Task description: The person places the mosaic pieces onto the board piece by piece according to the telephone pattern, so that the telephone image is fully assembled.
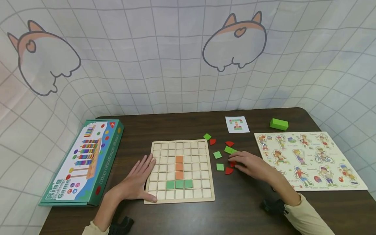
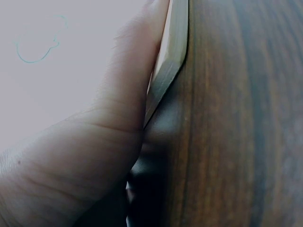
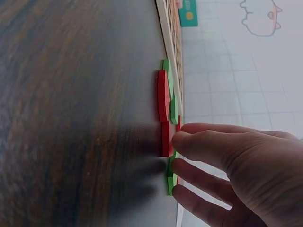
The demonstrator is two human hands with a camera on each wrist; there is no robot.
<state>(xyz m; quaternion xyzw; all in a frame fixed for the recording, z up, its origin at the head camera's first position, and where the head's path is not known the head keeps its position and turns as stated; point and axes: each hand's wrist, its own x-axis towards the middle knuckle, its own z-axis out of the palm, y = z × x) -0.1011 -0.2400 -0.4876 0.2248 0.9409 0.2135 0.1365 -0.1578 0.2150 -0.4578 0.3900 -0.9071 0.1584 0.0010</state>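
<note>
My left hand (image 1: pixel 136 178) is spread along the left edge of a wooden grid board (image 1: pixel 199 195), its thumb on the front-left corner. In the board, three orange squares (image 1: pixel 179 167) form a column above a row of three green squares (image 1: pixel 179 184). To the right of the board, my right hand (image 1: pixel 251 164) reaches among loose tiles, fingers slightly bent. Its thumb and fingertips are right at a red tile (image 3: pixel 165 139) with a curved side. Nearby lie several green square tiles (image 1: pixel 220 167) and other red tiles (image 1: pixel 228 170).
A white card (image 1: pixel 237 124) with a coloured block pattern lies behind the tiles. Behind the picture puzzle board (image 1: pixel 311 161) at right is a green block (image 1: pixel 279 124). A Ring Challenge Game box (image 1: pixel 83 161) stands at left. A patterned curtain (image 1: pixel 176 65) hangs behind the table.
</note>
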